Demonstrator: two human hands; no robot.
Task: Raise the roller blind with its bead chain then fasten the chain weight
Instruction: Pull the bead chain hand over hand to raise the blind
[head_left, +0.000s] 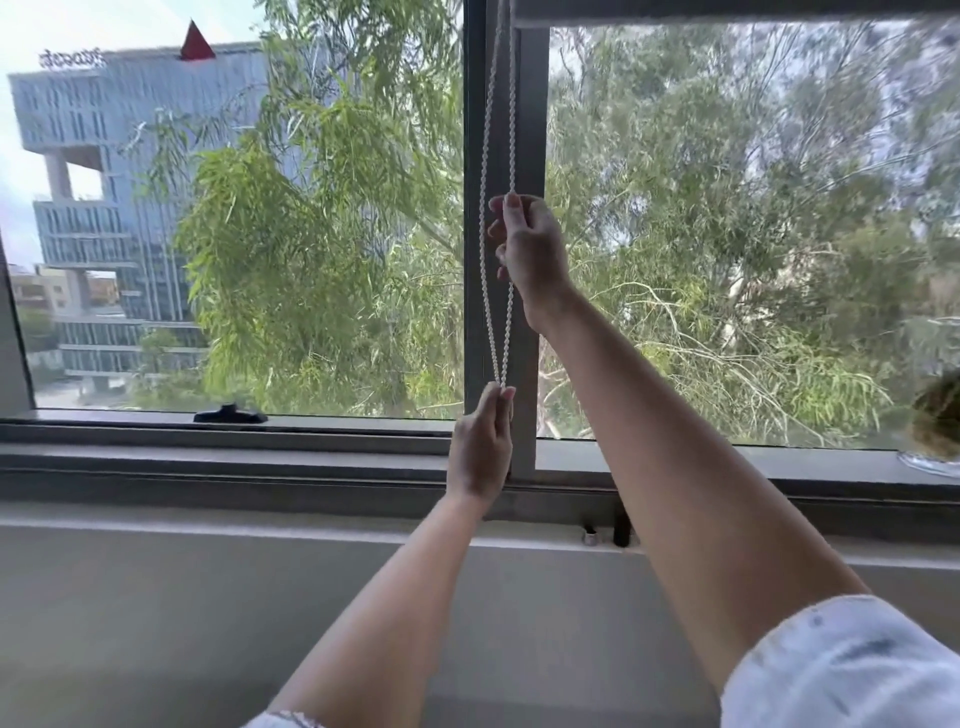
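Presently my right hand (530, 249) has its fingers clamped on the bead chain (485, 208) against the window mullion (524, 130), ready to haul. At six o'clock below, my left hand (480, 447) pinches the loop's bottom, keeping it taut. Blind apparently near fully raised.

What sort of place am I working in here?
Probably an upper-floor room at a window: treetops and a tall building lie outside the glass, and both hands hold the blind's bead chain by the window frame.
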